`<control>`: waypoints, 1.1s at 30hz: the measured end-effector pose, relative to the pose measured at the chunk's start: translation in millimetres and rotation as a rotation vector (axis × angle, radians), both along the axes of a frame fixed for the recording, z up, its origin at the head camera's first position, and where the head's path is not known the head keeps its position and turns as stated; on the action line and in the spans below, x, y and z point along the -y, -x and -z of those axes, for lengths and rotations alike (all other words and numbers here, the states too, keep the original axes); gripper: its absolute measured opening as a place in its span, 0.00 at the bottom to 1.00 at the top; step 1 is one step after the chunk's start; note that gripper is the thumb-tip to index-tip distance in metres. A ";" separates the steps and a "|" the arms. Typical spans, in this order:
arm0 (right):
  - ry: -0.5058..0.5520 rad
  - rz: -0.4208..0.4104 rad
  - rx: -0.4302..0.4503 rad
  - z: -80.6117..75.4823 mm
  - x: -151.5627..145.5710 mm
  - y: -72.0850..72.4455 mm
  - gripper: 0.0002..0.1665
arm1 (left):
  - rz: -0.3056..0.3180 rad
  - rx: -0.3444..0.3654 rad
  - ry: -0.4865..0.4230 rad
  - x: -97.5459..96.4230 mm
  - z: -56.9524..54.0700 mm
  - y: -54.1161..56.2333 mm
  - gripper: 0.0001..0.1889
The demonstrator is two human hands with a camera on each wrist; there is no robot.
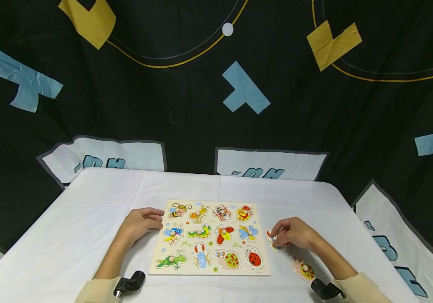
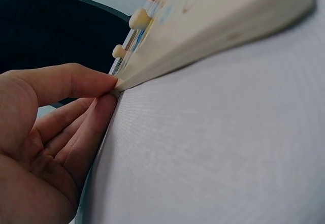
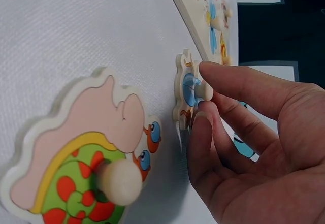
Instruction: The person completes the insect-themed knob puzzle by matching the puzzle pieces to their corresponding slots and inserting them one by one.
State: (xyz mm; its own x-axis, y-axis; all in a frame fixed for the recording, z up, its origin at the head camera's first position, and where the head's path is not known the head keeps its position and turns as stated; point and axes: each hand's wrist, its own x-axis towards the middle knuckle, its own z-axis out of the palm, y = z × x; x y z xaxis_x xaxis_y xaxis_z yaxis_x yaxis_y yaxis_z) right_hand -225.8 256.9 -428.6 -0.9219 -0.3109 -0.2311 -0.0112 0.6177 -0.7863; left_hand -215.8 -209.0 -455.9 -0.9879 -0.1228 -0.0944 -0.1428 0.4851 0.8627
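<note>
A wooden peg puzzle board (image 1: pixel 182 272) with cartoon insects lies flat on the white table. At its left edge my left hand (image 1: pixel 138 225) holds the rim, thumb and fingertip meeting there in the left wrist view. To the right of the board, my right hand (image 1: pixel 296 233) pinches the round knob (image 3: pixel 204 91) of a blue stag beetle piece (image 3: pixel 188 88). That piece is partly hidden by the fingers and stands close over the cloth. Nearer my right wrist lies a pink and green snail piece (image 1: pixel 304 269), knob up.
Knobbed pieces sit in the upper rows of the board; the printed stag beetle (image 1: pixel 201 256), snail (image 1: pixel 228 260) and ladybug (image 1: pixel 254 258) spaces show no knobs. A white cloth covers the table (image 1: pixel 68 235). Behind hangs a black curtain (image 1: pixel 186 109) with blue and yellow shapes.
</note>
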 end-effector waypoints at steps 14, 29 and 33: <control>-0.035 0.043 -0.017 5.3 1.4 -1.0 0.14 | -0.010 0.011 0.001 -1.5 1.3 1.9 0.23; -0.052 0.081 -0.015 6.4 4.2 0.0 0.12 | 0.000 0.011 -0.010 0.6 0.9 2.9 0.23; -0.057 0.088 -0.015 6.1 4.9 -0.2 0.11 | 0.003 0.007 -0.007 0.9 1.1 2.5 0.23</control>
